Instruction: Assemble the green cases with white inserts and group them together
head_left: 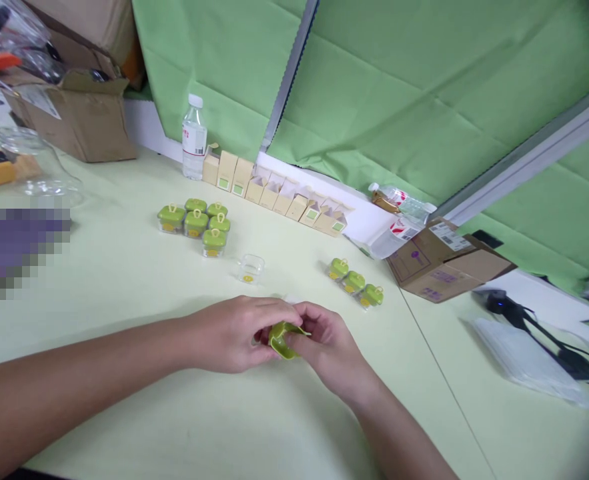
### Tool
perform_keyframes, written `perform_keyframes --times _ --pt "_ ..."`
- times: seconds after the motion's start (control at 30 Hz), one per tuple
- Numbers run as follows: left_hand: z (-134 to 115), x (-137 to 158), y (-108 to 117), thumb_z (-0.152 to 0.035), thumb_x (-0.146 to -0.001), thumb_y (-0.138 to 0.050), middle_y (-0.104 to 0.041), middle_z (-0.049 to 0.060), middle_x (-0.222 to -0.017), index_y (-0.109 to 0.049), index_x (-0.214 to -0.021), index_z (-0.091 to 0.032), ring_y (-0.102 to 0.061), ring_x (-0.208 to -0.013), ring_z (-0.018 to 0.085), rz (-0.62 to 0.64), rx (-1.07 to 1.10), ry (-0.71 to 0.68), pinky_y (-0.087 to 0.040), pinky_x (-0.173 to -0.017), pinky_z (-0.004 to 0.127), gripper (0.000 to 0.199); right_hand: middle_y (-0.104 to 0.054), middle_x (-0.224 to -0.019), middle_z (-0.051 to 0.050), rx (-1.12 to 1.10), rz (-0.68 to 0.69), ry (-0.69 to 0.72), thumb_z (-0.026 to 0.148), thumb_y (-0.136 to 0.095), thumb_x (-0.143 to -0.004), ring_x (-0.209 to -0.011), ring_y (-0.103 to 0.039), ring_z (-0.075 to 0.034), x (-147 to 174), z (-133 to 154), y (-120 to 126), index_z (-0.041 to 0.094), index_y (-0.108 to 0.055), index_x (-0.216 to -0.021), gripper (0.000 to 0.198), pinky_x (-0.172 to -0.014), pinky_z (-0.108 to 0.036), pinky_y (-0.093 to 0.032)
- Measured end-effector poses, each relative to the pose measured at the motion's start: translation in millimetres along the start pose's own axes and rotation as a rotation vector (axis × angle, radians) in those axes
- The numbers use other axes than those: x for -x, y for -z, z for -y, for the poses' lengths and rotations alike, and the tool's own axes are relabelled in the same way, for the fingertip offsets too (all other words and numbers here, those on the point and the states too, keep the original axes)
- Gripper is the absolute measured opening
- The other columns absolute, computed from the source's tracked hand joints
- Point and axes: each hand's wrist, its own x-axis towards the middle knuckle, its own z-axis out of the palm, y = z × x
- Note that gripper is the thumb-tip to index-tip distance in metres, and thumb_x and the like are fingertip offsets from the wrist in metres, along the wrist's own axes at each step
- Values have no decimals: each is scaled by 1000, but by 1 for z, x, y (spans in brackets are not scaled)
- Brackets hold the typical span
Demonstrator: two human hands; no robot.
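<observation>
Between both hands, just over the table, is a green lid (285,340) with its hollow inside turned partly toward me. My left hand (241,333) grips its left edge with the fingers curled. My right hand (327,340) pinches it from the right, the thumb pressed into the hollow. A small clear container (251,269) with a yellow mark stands lidless just beyond my left hand. Several small clear boxes with green lids (195,223) stand grouped at the back left. Three more lidded boxes (354,282) form a slanting row at the right.
Small cardboard cartons (274,191) line the back of the table beside a water bottle (194,139). Two bottles (404,207) lie near a brown box (444,260) at right. Plastic bags and a black cable (539,333) lie far right. A clear jar (39,167) and carton (74,117) stand left.
</observation>
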Motion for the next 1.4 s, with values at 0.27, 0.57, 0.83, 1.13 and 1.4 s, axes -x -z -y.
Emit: perform_keyframes --times 0.27,0.57,0.83,1.13,1.4 --pt "-2 1 2 -17 -85 -66 -63 4 -110 -55 -127 -24 -58 -79 13 -22 -20 -30 -49 -71 26 44 -71 -82 -3 -39 29 -2 26 -70 -84 -75 -65 -16 -1 1 -1 19 -69 -87 8 -72 -31 -52" --pt "-4 0 5 -28 -83 -74 -63 5 -120 -54 -129 -25 -61 -75 10 -308 148 126 -55 -64 25 50 -69 -89 -5 -215 66 135 27 -64 -88 -78 -60 -17 -1 -3 5 20 -73 -99 16 -68 -29 -52" --pt "-7 -3 6 -27 -85 -72 -62 7 -115 -55 -126 -23 -60 -90 15 -338 57 -67 -52 -62 24 46 -71 -83 -1 186 -140 405 14 -67 -87 -73 -61 -14 2 -12 0 25 -76 -95 16 -69 -27 -50" --pt "-8 -3 5 -31 -82 -76 -63 7 -114 -55 -127 -23 -61 -103 21 -346 42 -74 -55 -87 36 50 -61 -76 1 216 -98 408 18 -65 -90 -67 -52 -12 6 -4 -3 25 -76 -93 14 -62 -24 -45" --pt "-15 -5 3 -36 -68 -85 -66 9 -115 -55 -125 -21 -61 -108 25 -312 41 -153 -52 -94 40 65 -54 -63 2 -88 77 131 34 -74 -85 -59 -44 -10 11 0 -18 19 -74 -75 18 -57 -23 -40"
